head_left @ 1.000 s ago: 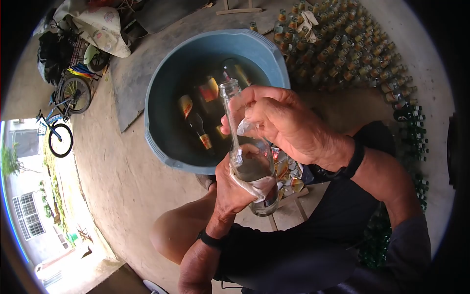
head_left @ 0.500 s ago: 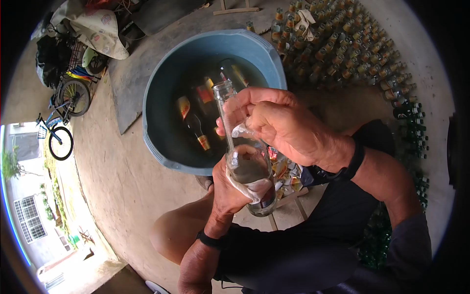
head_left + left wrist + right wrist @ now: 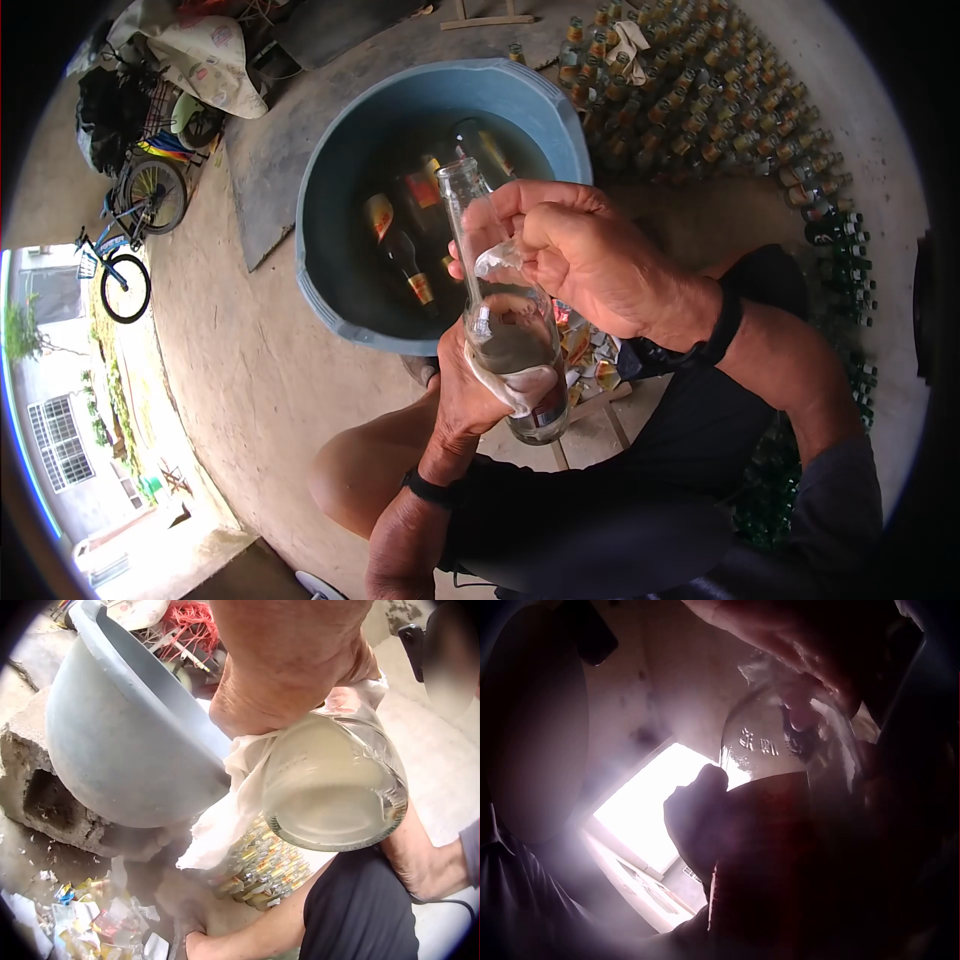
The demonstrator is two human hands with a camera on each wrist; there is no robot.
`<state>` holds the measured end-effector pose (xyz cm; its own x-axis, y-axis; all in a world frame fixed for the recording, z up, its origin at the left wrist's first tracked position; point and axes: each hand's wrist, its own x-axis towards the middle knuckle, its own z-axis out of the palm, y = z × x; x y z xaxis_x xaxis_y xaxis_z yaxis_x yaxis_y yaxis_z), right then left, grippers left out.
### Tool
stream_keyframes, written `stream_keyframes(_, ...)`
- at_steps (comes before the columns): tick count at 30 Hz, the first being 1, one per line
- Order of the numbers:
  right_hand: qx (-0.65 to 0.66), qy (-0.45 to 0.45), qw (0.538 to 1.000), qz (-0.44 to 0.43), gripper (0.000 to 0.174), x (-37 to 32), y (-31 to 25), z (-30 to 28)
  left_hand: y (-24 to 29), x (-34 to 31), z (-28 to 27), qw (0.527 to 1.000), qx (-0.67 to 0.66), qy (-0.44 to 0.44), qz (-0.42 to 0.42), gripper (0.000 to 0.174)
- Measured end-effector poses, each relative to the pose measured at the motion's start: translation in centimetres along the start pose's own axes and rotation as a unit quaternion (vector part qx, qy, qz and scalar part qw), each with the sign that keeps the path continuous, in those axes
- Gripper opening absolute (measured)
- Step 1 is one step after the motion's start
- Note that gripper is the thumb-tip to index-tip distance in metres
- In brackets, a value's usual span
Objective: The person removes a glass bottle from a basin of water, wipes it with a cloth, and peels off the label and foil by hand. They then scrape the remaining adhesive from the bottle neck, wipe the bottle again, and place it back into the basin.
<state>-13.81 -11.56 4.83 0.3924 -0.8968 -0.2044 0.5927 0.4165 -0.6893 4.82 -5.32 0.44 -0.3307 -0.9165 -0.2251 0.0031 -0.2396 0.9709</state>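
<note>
My left hand (image 3: 472, 385) grips a clear glass bottle (image 3: 512, 345) around its body, with a white cloth (image 3: 525, 385) wrapped between palm and glass. The bottle's neck tilts up and away toward the tub. A dark red and blue label patch shows low on its side. My right hand (image 3: 615, 265) pinches a thin, translucent whitish scrap (image 3: 494, 262) against the bottle's shoulder. In the left wrist view the round base of the bottle (image 3: 337, 802) faces the camera. Raised lettering shows on the glass (image 3: 769, 742) in the dark right wrist view.
A blue tub (image 3: 315, 290) of murky water holds several labelled bottles (image 3: 405, 265). Rows of bottles (image 3: 700, 110) stand at the right, green ones (image 3: 845, 270) nearer me. Torn label scraps (image 3: 97, 915) lie on the floor by a concrete block (image 3: 26, 750). A bicycle (image 3: 122, 265) is at the left.
The bottle's neck has tipped slightly left. My right hand has shifted a little left with the scrap, while my left hand keeps its hold on bottle and cloth.
</note>
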Motion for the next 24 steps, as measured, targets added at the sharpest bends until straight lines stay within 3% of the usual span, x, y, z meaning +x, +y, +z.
stream_keyframes(3,0.043,-0.002,0.998,0.045,0.032,0.3,-0.7,-0.2,-0.2,0.0,-0.1,1.0,0.007,0.004,0.001,0.055)
stream_keyframes(6,-0.065,0.0,0.998,0.013,0.03,0.0,-0.9,0.5,-0.5,0.1,0.0,1.0,0.013,0.008,-0.003,0.055)
stream_keyframes(15,-0.105,-0.03,0.994,-0.003,0.035,0.0,-0.6,-0.5,-0.6,0.2,0.1,0.998,0.051,0.023,0.012,0.054)
stream_keyframes(18,-0.104,-0.037,0.994,0.002,0.034,-0.1,-0.7,-0.6,-0.4,0.1,0.2,0.999,0.035,0.019,0.004,0.053)
stream_keyframes(20,-0.083,-0.009,0.997,0.003,0.023,-0.2,-1.2,0.1,0.3,0.1,0.3,1.0,0.02,0.013,-0.006,0.052)
stream_keyframes(24,-0.139,0.016,0.99,-0.028,0.02,-0.3,-0.8,0.7,1.0,0.2,0.6,0.994,0.107,0.037,0.01,0.05)
